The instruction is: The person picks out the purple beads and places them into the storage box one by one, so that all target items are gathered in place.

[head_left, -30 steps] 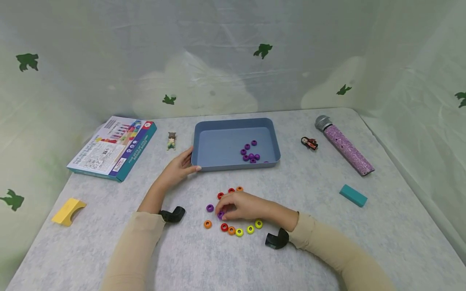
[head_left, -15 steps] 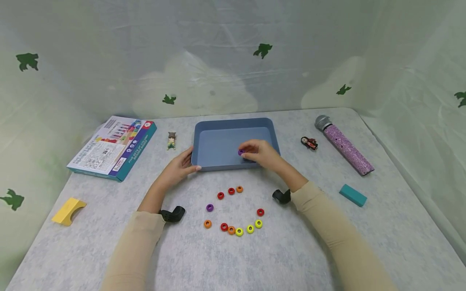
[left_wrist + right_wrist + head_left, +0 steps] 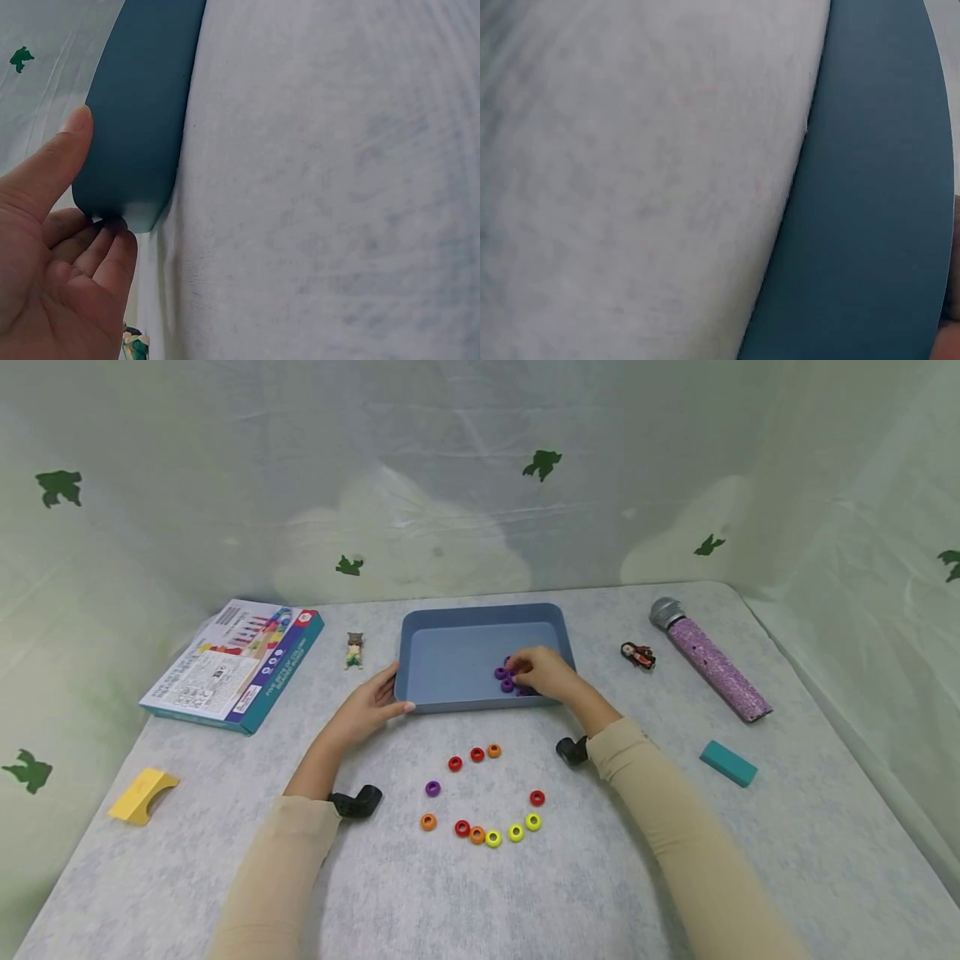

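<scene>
My left hand (image 3: 363, 710) holds the near left corner of the blue-grey tray (image 3: 442, 697). In the left wrist view its thumb lies at the rim and the fingers curl round the end wall. Over the right part of the tray, my right hand (image 3: 547, 672) pinches a purple bead at its fingertips, among several purple beads (image 3: 507, 686). Some of those beads are hidden by the hand. The right wrist view catches mostly the tray's outer wall (image 3: 870, 187), with a bit of finger at its edge.
Loose beads lie on the table before the tray: purple (image 3: 432, 788), several red (image 3: 537, 797), orange (image 3: 428, 822) and yellow (image 3: 516, 832). Around stand a game box (image 3: 232, 664), small figures (image 3: 354, 651), a glittery microphone (image 3: 708, 658), a teal block (image 3: 728, 763) and a yellow arch block (image 3: 142, 796).
My right hand has carried a purple bead from the table into the tray, then shifted slightly right and down among the other beads. The left hand has stayed at the tray corner.
</scene>
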The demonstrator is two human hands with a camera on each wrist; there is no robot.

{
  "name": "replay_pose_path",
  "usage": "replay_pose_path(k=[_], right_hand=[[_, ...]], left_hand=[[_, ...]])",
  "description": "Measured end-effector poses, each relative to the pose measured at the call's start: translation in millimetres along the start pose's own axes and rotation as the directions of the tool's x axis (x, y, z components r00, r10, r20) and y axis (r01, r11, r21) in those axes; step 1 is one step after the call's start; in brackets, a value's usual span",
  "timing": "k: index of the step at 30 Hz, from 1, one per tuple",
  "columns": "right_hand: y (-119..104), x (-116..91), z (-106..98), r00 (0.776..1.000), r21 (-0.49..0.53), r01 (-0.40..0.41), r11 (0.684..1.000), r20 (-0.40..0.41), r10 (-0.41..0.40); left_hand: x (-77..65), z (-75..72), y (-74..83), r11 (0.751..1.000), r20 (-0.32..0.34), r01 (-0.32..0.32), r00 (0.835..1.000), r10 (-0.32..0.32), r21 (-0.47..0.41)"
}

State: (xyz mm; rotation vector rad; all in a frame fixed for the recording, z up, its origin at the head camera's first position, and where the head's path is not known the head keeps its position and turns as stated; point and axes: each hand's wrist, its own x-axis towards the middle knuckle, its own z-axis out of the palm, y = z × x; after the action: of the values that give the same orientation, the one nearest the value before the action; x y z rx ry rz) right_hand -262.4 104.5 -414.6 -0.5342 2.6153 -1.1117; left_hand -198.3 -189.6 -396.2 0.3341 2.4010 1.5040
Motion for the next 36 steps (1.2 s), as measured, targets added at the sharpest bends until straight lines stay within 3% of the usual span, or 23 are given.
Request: replay_pose_path(k=[5, 8, 10, 15, 18, 21, 26, 36], right_hand=[[-2.7, -4.6, -1.2, 1.0, 0.015, 0.014, 1.0, -0.006, -0.014], [-10.9, -13.5, -4.1, 0.997, 0.064, 0.077, 0.995, -0.024, -0.076], [-20.1, -21.9, -4.8, 0.99, 0.111, 0.142, 0.984, -0.038, -0.139], [-46.3, -43.9, 4.2, 0.936, 0.173, 0.351, 0.92, -0.062, -0.346], [-59.0, -55.4, 16.7, 0.901, 0.178, 0.431, 0.885, -0.031, -0.432], [-68.5, -65.2, 32.7, 0.884, 0.216, 0.45, 0.866, 0.03, -0.467], [-75.9, -75.6, 62.3, 0.865, 0.259, 0.434, 0.863, 0.146, -0.479], [-77.1, -79.9, 100.8, 0.858, 0.138, 0.42, 0.897, 0.26, -0.442]], left_hand=[[7.5, -1.6, -16.8, 1.0, -0.001, -0.011, 1.0, 0.011, 0.021], [10.0, -1.8, -22.4, 0.999, -0.004, -0.015, 1.0, 0.015, 0.035], [8.5, -1.4, -18.3, 1.0, -0.003, -0.009, 1.0, 0.009, 0.026], [1.1, 0.0, -1.9, 1.0, 0.0, 0.009, 1.0, -0.009, 0.0], [-0.1, 0.0, 0.2, 1.0, 0.003, 0.005, 1.0, -0.005, -0.004], [0.1, -0.1, 0.4, 1.0, 0.007, 0.0, 1.0, 0.0, -0.001], [0.5, 0.1, 0.1, 1.0, 0.006, -0.004, 1.0, 0.004, 0.011], [0.4, -0.5, -0.6, 1.0, 0.002, -0.017, 1.0, 0.017, 0.017]])
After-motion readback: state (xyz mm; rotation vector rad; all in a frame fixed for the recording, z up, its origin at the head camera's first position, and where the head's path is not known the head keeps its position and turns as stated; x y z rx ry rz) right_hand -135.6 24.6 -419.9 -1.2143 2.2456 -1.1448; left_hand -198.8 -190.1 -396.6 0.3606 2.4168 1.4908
